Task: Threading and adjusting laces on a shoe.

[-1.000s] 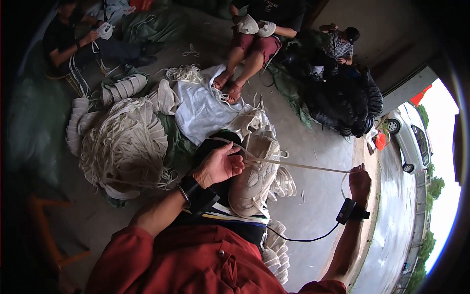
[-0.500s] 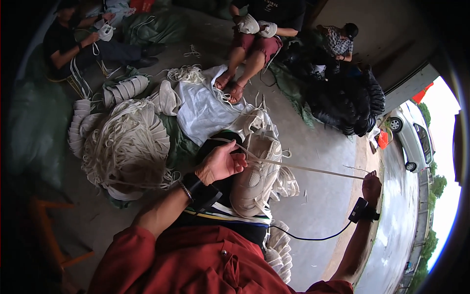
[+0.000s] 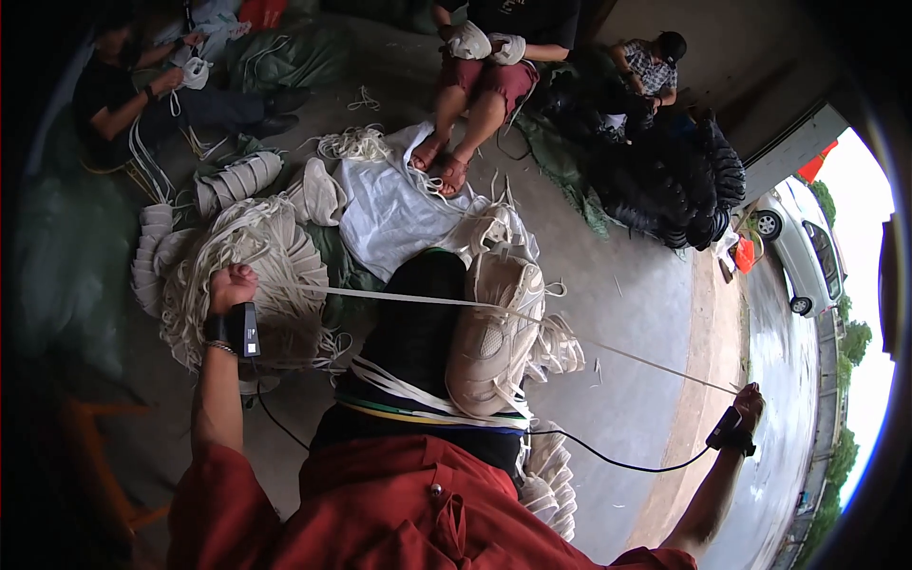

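Observation:
A beige shoe upper (image 3: 486, 356) rests on my lap, its toe toward me. A pale shoelace (image 3: 394, 296) stretches taut across it, out to both sides. Closed around the lace's left part is my left hand (image 3: 231, 287), over a heap of laced uppers. My right hand (image 3: 750, 403) is far out to the right, closed on the other part of the lace. Whether the lace passes through the eyelets is too small to tell. Several loose laces (image 3: 399, 385) lie across my thighs.
A large pile of cream uppers and laces (image 3: 237, 237) lies at left, a stack of uppers (image 3: 549, 480) by my right side. Three people sit ahead, one near a black heap (image 3: 655, 185). A white sheet (image 3: 375, 214) covers floor. An orange stool (image 3: 95, 456) stands lower left.
My left hand has moved left from beside the shoe upper, drawing the lace out. My right hand has gone a little farther right and nearer to me.

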